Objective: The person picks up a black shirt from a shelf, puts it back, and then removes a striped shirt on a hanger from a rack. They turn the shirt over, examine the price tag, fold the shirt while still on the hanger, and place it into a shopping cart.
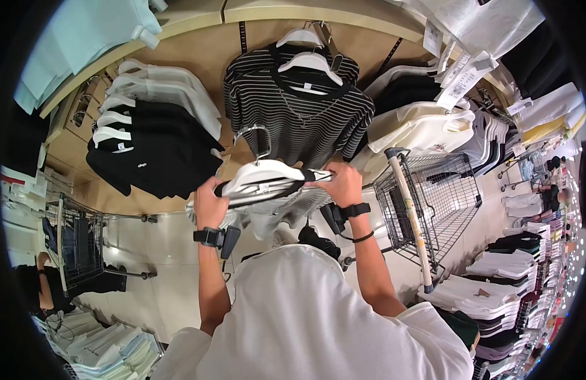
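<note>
White hangers point(264, 170) with metal hooks are bunched in front of me, carrying light shirts with black collars point(274, 191). My left hand point(210, 201) is closed on the left shoulder of these shirts. At the opposite shoulder, my right hand point(345, 185) grips the fabric with thumb and fingers. The lower part of the shirts hangs down, partly hidden by my own body. Just beyond, black-and-white striped T-shirts point(299, 120) hang on the wall display.
Black T-shirts point(157, 149) hang left of the striped ones, cream shirts point(426, 126) to the right. A wire shopping cart point(441, 196) stands close on my right. Another cart point(84, 244) is at the left, beside a person's arm point(44, 288). Garment racks point(489, 294) line the lower right.
</note>
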`<action>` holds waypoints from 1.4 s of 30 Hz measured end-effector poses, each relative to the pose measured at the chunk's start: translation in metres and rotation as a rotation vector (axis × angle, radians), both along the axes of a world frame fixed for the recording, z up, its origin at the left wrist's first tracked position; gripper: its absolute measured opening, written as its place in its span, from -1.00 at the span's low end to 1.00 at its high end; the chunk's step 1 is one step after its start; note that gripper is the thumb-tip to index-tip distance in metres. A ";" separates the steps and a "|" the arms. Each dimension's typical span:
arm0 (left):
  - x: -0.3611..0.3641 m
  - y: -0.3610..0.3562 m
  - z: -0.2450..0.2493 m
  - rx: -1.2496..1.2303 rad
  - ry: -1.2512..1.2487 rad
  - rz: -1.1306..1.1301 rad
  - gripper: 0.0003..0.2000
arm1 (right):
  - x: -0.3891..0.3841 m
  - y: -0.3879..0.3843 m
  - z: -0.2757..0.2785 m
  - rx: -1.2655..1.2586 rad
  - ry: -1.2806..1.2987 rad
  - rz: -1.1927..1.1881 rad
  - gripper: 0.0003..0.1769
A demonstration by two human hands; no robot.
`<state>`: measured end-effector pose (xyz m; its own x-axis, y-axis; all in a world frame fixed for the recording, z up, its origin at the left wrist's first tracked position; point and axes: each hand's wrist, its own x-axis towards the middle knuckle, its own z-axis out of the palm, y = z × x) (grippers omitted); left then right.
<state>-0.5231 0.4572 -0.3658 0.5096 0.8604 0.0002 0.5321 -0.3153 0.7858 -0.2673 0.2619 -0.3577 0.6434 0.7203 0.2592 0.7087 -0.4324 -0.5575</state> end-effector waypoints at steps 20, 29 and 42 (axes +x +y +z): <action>0.052 -0.031 -0.122 -0.347 -0.310 -0.290 -0.72 | -0.017 0.020 0.094 0.025 0.202 -0.188 -0.42; 0.041 -0.043 -0.108 -0.838 -0.318 -0.417 -0.75 | -0.016 0.004 0.083 0.033 0.233 -0.296 -0.42; 0.011 -0.065 -0.025 -1.261 -0.765 -0.636 -0.56 | -0.013 -0.002 0.071 -0.045 0.225 -0.378 -0.40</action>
